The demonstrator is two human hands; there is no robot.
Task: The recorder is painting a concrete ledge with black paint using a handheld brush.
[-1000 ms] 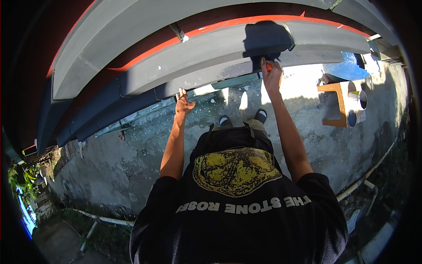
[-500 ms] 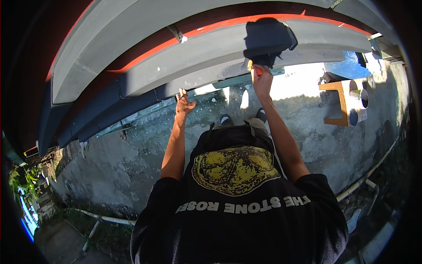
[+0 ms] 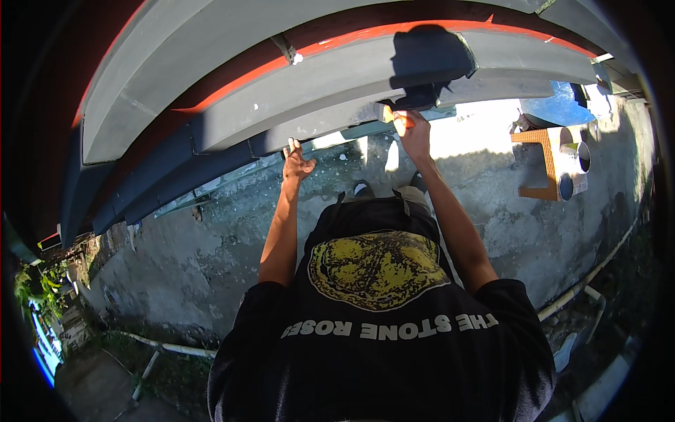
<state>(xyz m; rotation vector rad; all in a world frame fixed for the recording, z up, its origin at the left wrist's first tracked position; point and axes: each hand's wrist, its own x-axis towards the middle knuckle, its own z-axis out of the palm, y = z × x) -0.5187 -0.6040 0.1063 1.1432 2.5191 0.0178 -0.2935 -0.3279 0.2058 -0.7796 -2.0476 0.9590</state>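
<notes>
My right hand [image 3: 413, 132] is closed around the orange handle of what looks like a small paintbrush [image 3: 388, 113], its yellowish part pointing left. It is at the lowest edge of the grey stepped ledge [image 3: 316, 121], beside a darker, wet-looking patch. My left hand [image 3: 298, 163] is raised to the same lower edge farther left, fingers stretched up and thumb apart, holding nothing. Its fingertips are at the edge; whether they press on it I cannot tell. The bristles or tip of the tool are hard to make out.
Red bands [image 3: 337, 43] run between the grey tiers, and a dark shadow [image 3: 429, 60] falls across them. On the right stand a brown woven-pattern plastic stool [image 3: 534, 137], a white bucket [image 3: 581, 158] and a blue sheet [image 3: 559, 107]. Pale pipes [image 3: 580, 285] edge the concrete ground [image 3: 211, 260].
My right hand has shifted slightly left and down along the ledge, and the brush has turned to point more leftward. My left hand stays nearly in place.
</notes>
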